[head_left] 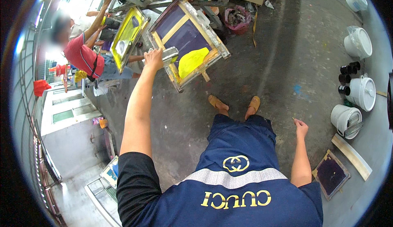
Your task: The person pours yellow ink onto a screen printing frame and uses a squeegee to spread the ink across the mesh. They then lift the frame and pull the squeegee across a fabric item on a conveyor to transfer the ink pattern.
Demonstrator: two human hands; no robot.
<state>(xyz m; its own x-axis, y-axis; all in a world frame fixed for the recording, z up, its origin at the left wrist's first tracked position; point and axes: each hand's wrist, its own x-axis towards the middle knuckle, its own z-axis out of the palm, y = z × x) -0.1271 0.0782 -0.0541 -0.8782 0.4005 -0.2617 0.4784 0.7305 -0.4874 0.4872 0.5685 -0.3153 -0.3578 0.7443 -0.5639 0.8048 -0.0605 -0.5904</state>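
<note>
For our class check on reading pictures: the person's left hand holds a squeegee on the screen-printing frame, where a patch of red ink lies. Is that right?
Not quite. The head view shows the left hand holding the squeegee on the screen-printing frame, but the ink patch is yellow, not red.

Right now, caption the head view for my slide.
Left hand grips a squeegee on a wood-framed printing screen with yellow ink; right hand hangs free.

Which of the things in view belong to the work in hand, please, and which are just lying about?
In hand: left hand gripping the squeegee; wooden screen frame with yellow ink.

Lying about: white buckets; black jars; small framed screen on the floor; wooden strip. The right hand hangs free.
</note>
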